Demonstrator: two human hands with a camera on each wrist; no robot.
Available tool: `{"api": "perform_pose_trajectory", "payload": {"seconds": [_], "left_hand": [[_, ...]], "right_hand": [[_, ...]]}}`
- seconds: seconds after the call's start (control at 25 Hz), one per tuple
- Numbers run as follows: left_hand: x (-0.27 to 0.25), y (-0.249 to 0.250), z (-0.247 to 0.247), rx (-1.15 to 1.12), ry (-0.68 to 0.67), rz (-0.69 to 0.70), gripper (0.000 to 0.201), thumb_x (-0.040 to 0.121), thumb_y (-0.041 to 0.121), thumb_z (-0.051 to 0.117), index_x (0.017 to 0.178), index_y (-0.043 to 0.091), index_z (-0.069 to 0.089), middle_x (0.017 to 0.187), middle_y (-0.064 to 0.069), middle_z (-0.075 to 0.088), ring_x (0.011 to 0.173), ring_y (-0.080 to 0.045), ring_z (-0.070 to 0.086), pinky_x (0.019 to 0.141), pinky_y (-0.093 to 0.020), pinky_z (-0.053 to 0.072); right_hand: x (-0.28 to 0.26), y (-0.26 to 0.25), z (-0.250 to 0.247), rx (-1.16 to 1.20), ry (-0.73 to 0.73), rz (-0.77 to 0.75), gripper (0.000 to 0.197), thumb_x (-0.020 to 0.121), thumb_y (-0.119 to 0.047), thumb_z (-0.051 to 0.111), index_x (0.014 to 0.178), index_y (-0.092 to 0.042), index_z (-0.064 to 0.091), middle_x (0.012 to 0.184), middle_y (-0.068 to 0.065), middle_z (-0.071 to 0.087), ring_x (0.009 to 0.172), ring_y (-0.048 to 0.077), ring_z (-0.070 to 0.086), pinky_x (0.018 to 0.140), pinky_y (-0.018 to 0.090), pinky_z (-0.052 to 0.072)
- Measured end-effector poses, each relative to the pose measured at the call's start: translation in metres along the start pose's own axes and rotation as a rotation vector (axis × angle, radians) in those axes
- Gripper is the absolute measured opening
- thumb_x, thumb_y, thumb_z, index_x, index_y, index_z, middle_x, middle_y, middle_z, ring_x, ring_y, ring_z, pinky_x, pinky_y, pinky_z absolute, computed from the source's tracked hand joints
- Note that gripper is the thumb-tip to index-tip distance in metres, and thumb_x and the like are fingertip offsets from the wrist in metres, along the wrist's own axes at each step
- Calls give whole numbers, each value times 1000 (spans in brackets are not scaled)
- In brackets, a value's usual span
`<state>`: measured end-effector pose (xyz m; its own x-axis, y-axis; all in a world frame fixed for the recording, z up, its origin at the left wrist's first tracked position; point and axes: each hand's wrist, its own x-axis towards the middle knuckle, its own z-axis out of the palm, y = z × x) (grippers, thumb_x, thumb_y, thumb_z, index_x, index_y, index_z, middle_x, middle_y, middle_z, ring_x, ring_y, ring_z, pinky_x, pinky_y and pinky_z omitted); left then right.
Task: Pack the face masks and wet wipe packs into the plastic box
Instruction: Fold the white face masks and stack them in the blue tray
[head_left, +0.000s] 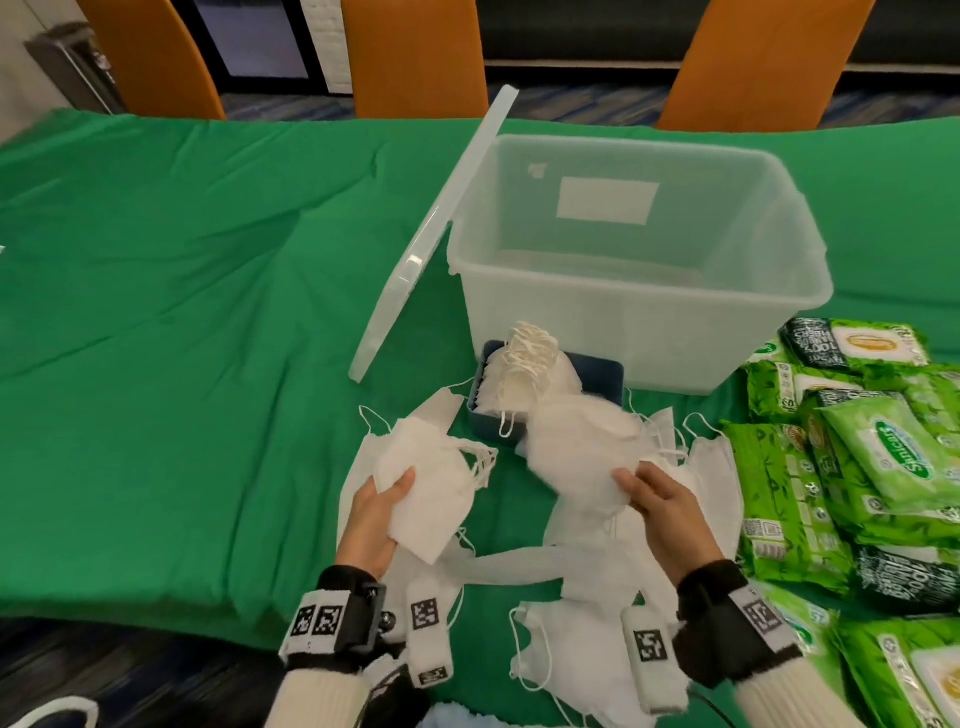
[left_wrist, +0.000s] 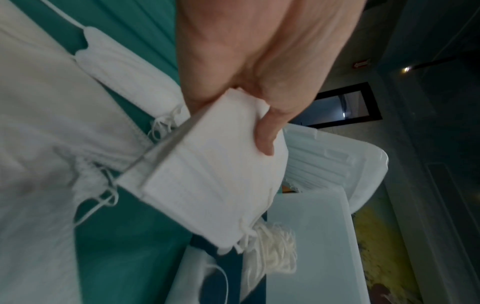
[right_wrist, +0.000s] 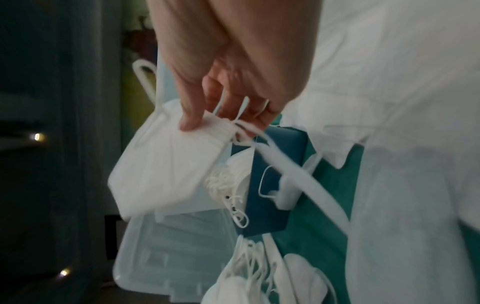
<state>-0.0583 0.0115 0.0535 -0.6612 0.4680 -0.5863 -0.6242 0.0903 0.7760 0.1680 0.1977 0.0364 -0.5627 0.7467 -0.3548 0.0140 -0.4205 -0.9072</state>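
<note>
These face masks are light, soft and floppy; a stack slumps and fans if I take it by one corner, and the ear loops tangle with their neighbours. I judge the best hold is across the folded edge of a stack, thumb on top and fingers beneath, keeping the loops tucked in.

My left hand (head_left: 375, 514) grips a neat stack of masks (head_left: 426, 493) that way: in the left wrist view the thumb lies over the top layer and the fingers press from under, so the grip is clamped on the stack near its folded end, loops trailing off the far end. My right hand (head_left: 662, 512) pinches a second, looser bundle of masks (head_left: 576, 457); the right wrist view shows thumb and fingers closed on its edge with a couple of ear loops running across my fingers, which could snag when I let go.

Both bundles hang just above the green-covered worktop (head_left: 182, 338), near me. More loose masks (head_left: 550, 634) lie spread under and between my hands, and a small blue tray (head_left: 602, 376) just beyond them holds another stack. The clear plastic box (head_left: 639, 291) stands open at the far side, touching or just behind the tray, its lid (head_left: 431, 244) leaning against its left wall. From here it looks empty. The wet wipe packs (head_left: 831, 457) are piled to the right, slick film, heavier than the masks.
</note>
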Motion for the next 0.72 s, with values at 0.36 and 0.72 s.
{"api": "perform_pose_trajectory", "payload": {"seconds": [0.36,0.72], "left_hand": [[-16,-12,35,-67,-72,78,34,96,19,51,129,11,53,121,-9,65,111,-25,61,88,-39,52],[-12,-27,47,-95,6,97,42,91,29,58,128,10,54,118,-12,66,107,-30,64,85,-47,54]], "right_hand": [[-17,-6,68,-141,-136,-20,30,91,-17,55,121,-19,51,105,2,66,73,9,66,62,20,51],[-17,10,109,-465,-213,-45,26,87,-18,64,110,-15,53,63,-3,61,40,2,50,44,12,37]]}}
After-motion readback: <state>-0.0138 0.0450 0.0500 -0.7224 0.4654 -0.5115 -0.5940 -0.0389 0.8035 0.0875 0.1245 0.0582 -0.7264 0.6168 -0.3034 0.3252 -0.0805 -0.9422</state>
